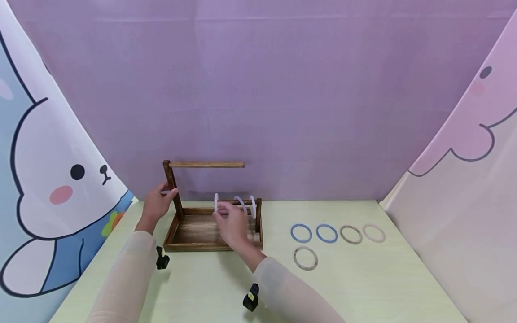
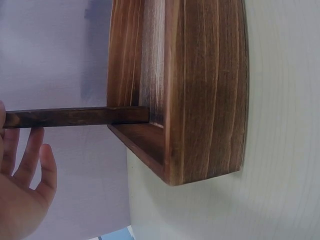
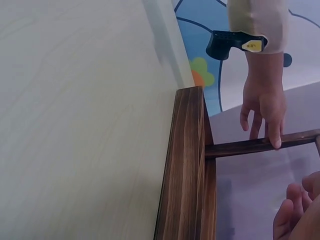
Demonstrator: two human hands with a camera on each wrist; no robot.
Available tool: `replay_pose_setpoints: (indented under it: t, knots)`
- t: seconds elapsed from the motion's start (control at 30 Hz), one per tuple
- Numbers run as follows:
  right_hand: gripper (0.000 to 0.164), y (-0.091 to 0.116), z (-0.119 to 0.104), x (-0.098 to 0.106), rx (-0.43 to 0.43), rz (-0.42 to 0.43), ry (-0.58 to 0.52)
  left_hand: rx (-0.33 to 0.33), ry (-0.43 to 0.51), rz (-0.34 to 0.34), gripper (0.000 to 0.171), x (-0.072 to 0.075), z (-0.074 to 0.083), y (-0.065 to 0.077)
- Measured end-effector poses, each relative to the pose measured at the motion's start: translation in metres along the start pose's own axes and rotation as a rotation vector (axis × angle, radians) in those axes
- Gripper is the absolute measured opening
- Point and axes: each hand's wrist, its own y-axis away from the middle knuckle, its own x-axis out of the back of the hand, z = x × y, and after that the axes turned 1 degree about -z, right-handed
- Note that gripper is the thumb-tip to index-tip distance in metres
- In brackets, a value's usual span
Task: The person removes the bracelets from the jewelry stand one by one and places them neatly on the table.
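A dark wooden bangle stand [image 1: 214, 247] has a tray base, a tall left post [image 1: 174, 193] with an upper bar [image 1: 206, 164], and a short right post [image 1: 258, 215] with a lower bar. My left hand [image 1: 155, 206] grips the tall post between thumb and fingers; its fingers [image 2: 32, 155] lie beside the post in the left wrist view. My right hand [image 1: 233, 226] pinches a pale bangle [image 1: 216, 201] near the lower bar's left end; whether the bar passes through it is hidden. A lavender bangle [image 1: 240, 202] and a whitish bangle [image 1: 253, 207] hang farther right on that bar.
To the right of the stand, two blue bangles [image 1: 301, 233], two grey-brown bangles [image 1: 305, 258] and a pale pink bangle [image 1: 374, 233] lie flat on the light table [image 1: 363, 282]. A purple cloth [image 1: 282, 103] hangs behind. Printed cartoon cloths flank both sides.
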Motion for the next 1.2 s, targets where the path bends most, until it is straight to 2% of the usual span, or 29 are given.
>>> replay_pose_setpoints:
  t: [0.23,0.53,0.77,1.03,1.2]
  knots:
    - [0.025,0.002,-0.003,-0.004,0.0,-0.039,0.006,0.018,0.006,-0.006,0.06,-0.001,0.001,0.0]
    - [0.025,0.003,-0.002,-0.003,0.017,-0.096,-0.021,0.005,0.002,0.006,0.059,-0.001,0.0,-0.002]
    - [0.025,0.004,0.004,-0.001,0.082,-0.136,0.012,0.009,0.001,0.009,0.063,-0.001,0.0,-0.002]
    - [0.028,0.011,0.009,0.006,0.144,-0.238,-0.006,-0.018,0.005,0.03,0.054,-0.002,-0.003,-0.002]
    - [0.028,0.012,0.014,0.015,0.161,-0.287,0.049,-0.024,0.001,0.031,0.055,-0.002,-0.003,-0.002]
